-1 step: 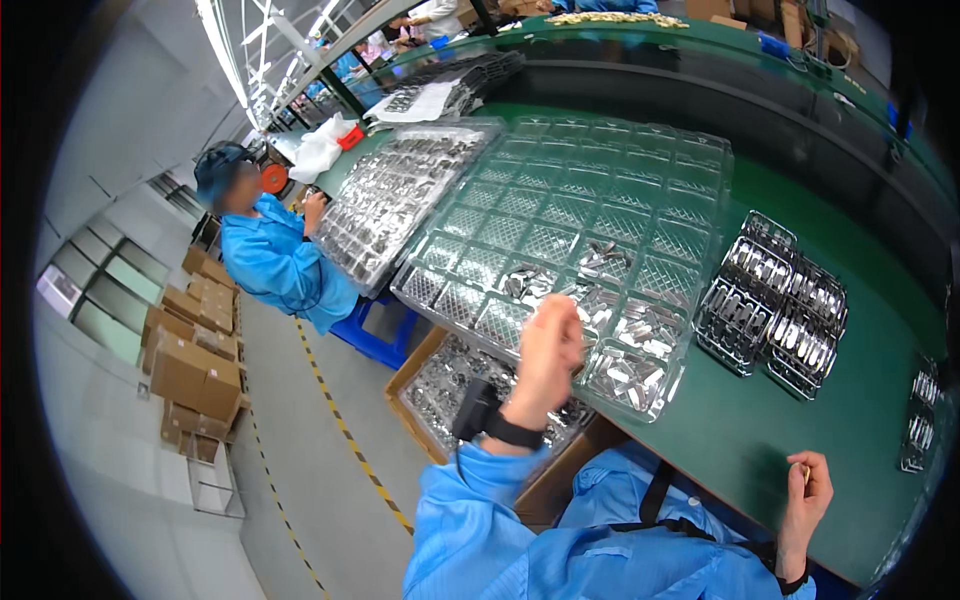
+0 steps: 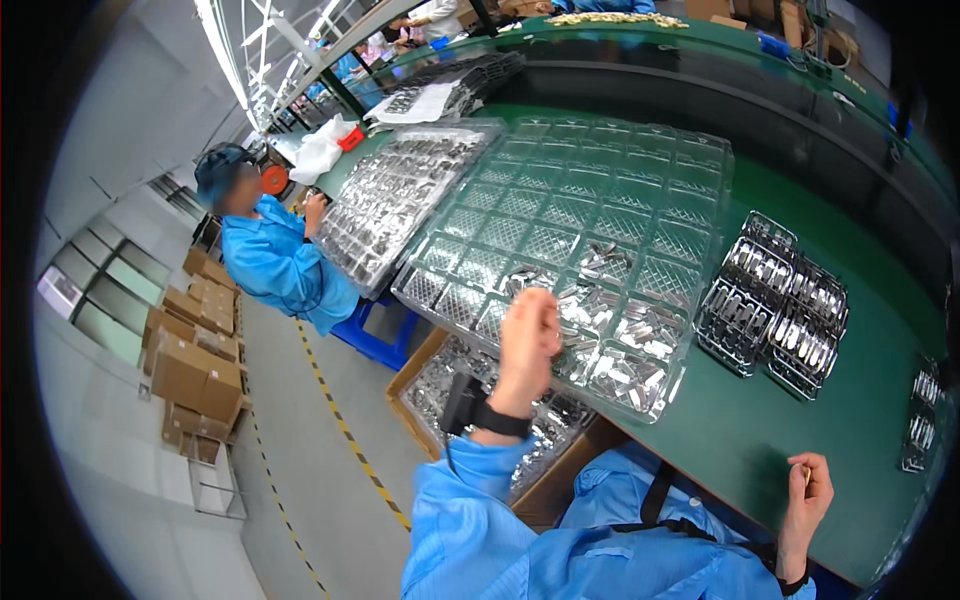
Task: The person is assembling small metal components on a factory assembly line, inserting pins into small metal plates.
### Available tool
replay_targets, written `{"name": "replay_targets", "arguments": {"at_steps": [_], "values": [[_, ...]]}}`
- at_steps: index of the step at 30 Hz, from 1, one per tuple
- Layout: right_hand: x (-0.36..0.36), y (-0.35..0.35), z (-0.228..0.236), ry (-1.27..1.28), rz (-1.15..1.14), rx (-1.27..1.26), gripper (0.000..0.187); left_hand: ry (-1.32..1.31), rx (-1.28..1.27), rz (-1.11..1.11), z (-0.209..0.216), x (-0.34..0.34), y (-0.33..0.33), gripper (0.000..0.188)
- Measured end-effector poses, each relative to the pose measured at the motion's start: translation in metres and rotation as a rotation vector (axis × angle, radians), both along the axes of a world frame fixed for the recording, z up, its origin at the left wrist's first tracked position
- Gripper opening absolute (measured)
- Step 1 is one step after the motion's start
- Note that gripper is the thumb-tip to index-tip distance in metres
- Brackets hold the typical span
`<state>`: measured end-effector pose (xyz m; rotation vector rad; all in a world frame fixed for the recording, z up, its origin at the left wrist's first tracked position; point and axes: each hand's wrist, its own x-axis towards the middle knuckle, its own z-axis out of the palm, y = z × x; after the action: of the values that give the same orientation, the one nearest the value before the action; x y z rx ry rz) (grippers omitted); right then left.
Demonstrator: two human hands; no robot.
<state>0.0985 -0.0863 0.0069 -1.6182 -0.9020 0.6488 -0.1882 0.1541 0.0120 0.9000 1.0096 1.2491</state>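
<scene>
Over clear plastic compartment tray (image 2: 485, 223), I've moved bare left hand (image 2: 530, 332) leftward, uncovering silver metal pieces (image 2: 584, 308); fingers curled, contents unclear.

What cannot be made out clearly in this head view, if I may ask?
Head view:
Anything the left hand may hold: hidden by its blurred, curled fingers.
Compartments of the clear tray beneath that hand: covered by it.
Anything the right hand may pinch: too small.
Part of the carton: behind the left sleeve.
</scene>
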Motion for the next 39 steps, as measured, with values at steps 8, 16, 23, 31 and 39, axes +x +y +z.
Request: {"name": "replay_targets", "arguments": {"at_steps": [8,16,23,31,39], "values": [[-0.006,0.007,0.000,0.019,0.004,-0.029,0.007,0.408,0.199,0.173,-0.025,-0.059,0.055,0.024],[-0.008,0.006,-0.001,0.006,0.036,-0.137,0.007,1.050,0.528,0.096,-0.008,-0.075,0.074,0.007],[-0.015,0.017,-0.004,-0.117,0.042,-0.183,0.008,1.587,1.024,-0.244,-0.002,-0.082,0.104,0.010],[-0.023,0.035,-0.005,-0.135,0.023,-0.215,0.008,1.419,0.945,-0.321,0.002,-0.089,0.112,0.009],[-0.011,0.033,-0.030,-0.247,-0.049,-0.210,0.013,1.308,0.726,-0.329,-0.003,-0.094,0.119,0.009]]}}
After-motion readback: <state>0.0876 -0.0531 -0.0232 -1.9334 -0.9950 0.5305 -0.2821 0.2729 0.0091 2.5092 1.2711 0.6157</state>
